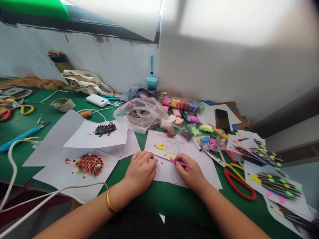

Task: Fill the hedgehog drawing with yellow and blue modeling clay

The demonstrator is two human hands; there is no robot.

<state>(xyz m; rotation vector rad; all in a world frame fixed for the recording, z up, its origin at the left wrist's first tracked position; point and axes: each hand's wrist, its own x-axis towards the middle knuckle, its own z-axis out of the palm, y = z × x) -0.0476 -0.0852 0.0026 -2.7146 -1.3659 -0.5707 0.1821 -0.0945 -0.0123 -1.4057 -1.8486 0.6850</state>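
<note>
A sheet of white paper [152, 136] carries a hedgehog drawing [170, 148] with a yellow head, yellow feet and a blue-marked body. My right hand [188, 171] is closed around a thin pink tool [185, 164], whose left end is at the drawing's feet. Resting at the left edge of the paper, my left hand [142, 169] has its fingers curled together; whether anything lies under them is hidden. A small dark seed [161, 163] lies on the paper between my hands. Behind the drawing, a clear plastic bag [122, 113] holds striped seeds.
Finished-looking hedgehog pictures lie left [84, 164] and right [276, 186]. Red-handled scissors [239, 186] are beside the right papers. Colored clay packets [176, 113], a phone [222, 120] and a power bank [97, 100] sit farther back. A white cable [50, 196] crosses the left front.
</note>
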